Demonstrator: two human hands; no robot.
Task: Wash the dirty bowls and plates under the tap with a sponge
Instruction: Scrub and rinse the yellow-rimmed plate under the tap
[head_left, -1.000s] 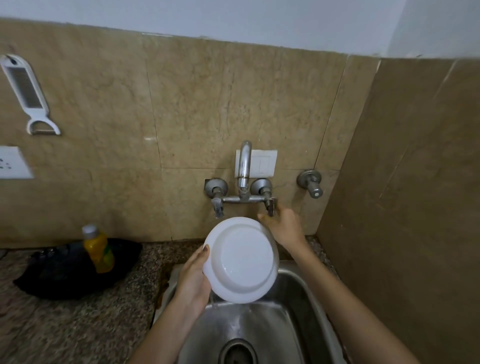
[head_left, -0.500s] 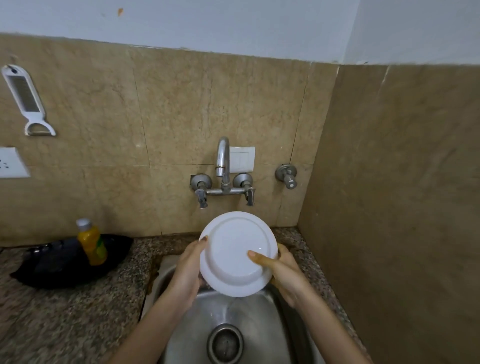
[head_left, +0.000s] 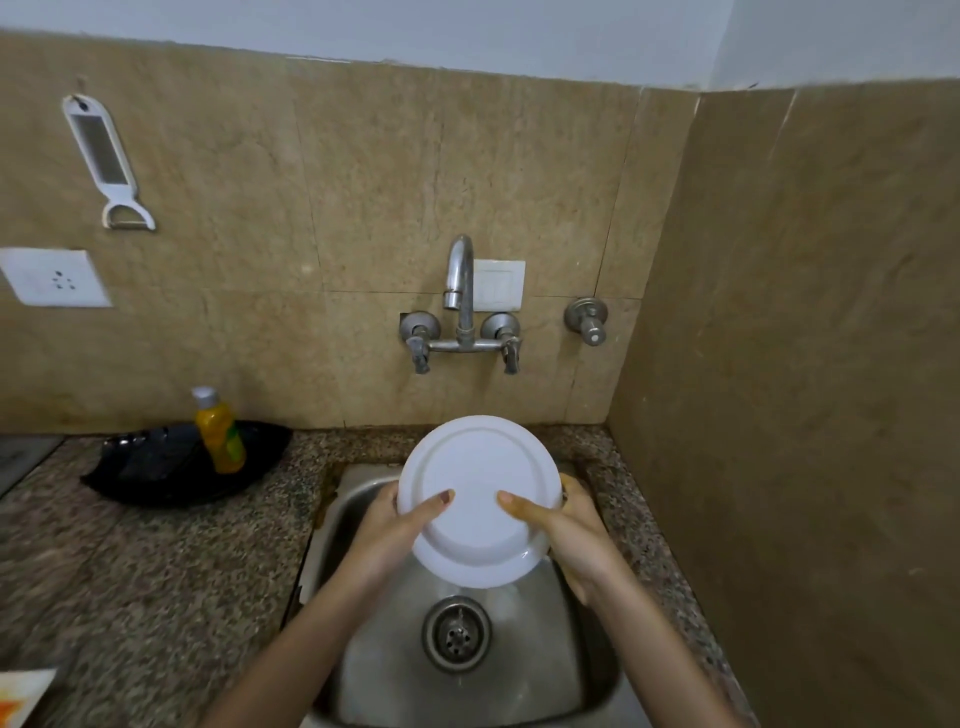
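**A:** The white plate (head_left: 480, 499) is up over the sink (head_left: 576, 670), tilted, its ringed face turned toward the camera. Both hands are on it.

**B:** Look at the grip. The left hand (head_left: 387, 530) takes the left rim with its thumb (head_left: 436, 501) laid flat across the near face. The other fingers go behind the plate and are hidden.

**A:** It's the same on the other side. The right hand (head_left: 571, 535) clamps the right rim, thumb (head_left: 511, 501) pressed on the face. Its fingers wrap round the edge at the back.

**B:** So the plate is pinched from both sides. It sits below the tap (head_left: 461, 275) and out in front of it, above the drain (head_left: 456, 634), clear of the basin floor.

**A:** The spout curves out from the tiled wall between two handles.

**B:** Off to the left on the speckled counter (head_left: 156, 582), a yellow bottle (head_left: 218, 431) stands in a black tray (head_left: 156, 478).

**A:** On the wall above, a white grater (head_left: 106, 161) hangs over a socket (head_left: 54, 278).
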